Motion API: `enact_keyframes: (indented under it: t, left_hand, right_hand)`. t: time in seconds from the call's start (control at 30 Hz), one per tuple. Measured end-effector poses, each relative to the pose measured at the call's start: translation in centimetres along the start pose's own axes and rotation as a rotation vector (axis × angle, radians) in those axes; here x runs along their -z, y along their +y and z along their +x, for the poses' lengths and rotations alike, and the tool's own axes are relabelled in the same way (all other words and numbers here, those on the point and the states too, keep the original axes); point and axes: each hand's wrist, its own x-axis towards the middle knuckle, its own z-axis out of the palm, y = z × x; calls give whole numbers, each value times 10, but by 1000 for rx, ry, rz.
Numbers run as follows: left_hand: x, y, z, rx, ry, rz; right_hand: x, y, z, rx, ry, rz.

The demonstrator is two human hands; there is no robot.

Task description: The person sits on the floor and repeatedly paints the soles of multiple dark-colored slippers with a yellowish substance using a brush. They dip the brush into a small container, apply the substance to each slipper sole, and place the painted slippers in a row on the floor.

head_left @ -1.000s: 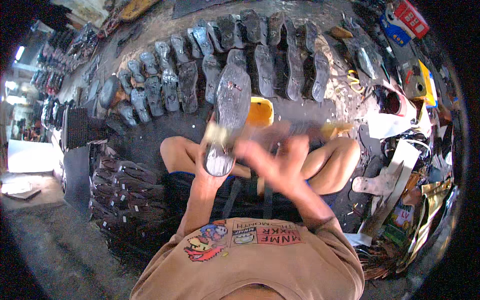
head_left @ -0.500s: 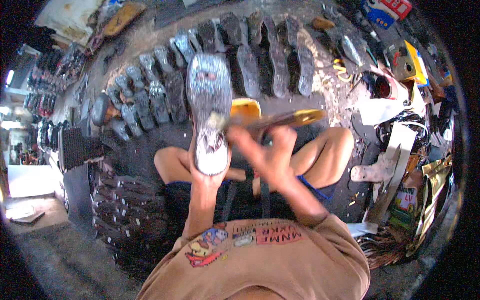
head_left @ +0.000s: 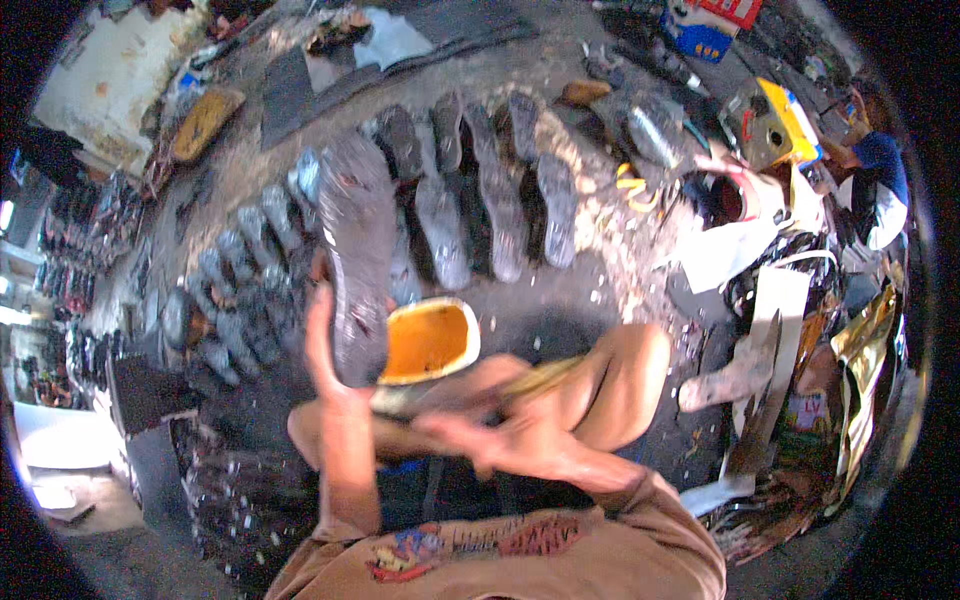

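A long dark shoe sole (head_left: 360, 260) stands out in front of me, toe end away. My left hand (head_left: 325, 360) is closed round its near heel end, thumb along the left edge. My right hand (head_left: 510, 435), smeared by motion, is closed on a brush (head_left: 550, 378) with a yellowish handle. The brush's blurred head lies low, by the sole's heel. Just right of the sole sits a white-rimmed tub (head_left: 474, 345) with orange-yellow glue-like paste inside, above my crossed legs.
Rows of dark soles (head_left: 440, 225) lie on the floor ahead and to the left. More soles are stacked at lower left. On the right are a yellow-and-white box (head_left: 790, 120), paper scraps and a pale shoe-shaped piece (head_left: 730, 380). Another person (head_left: 880, 165) is at far right.
The sole has tilted and turned from its shiny wet-looking face to a darker view. My right hand and brush have dropped away from it toward my lap, uncovering the tub.
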Motion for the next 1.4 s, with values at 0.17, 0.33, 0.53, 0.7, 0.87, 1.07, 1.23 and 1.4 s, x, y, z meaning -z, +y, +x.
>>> enact_keyframes:
  t: [0.17,0.33,0.53,0.7,0.87,1.07,1.23,1.4]
  left_hand:
    - [-45,-23,251,139,-135,48]
    - [-65,-207,389,523,71,-99]
    - [1,-242,434,489,423,-166]
    - [-10,-177,155,209,-195,190]
    - [73,14,-106,107,50,640]
    - [156,187,-259,-73,1289,1868]
    - [221,110,-362,-78,1575,1867]
    - [231,82,-366,-153,1295,1653]
  right_hand:
    - [82,126,81,-241,818,120]
    - [108,197,65,-392,862,78]
    - [81,196,82,-427,759,259]
    - [121,240,53,-648,900,171]
    - [89,186,56,-501,653,-24]
    - [23,91,31,-287,505,-78]
    - [-56,52,31,-119,-198,-384]
    - [-73,102,14,75,-265,-601]
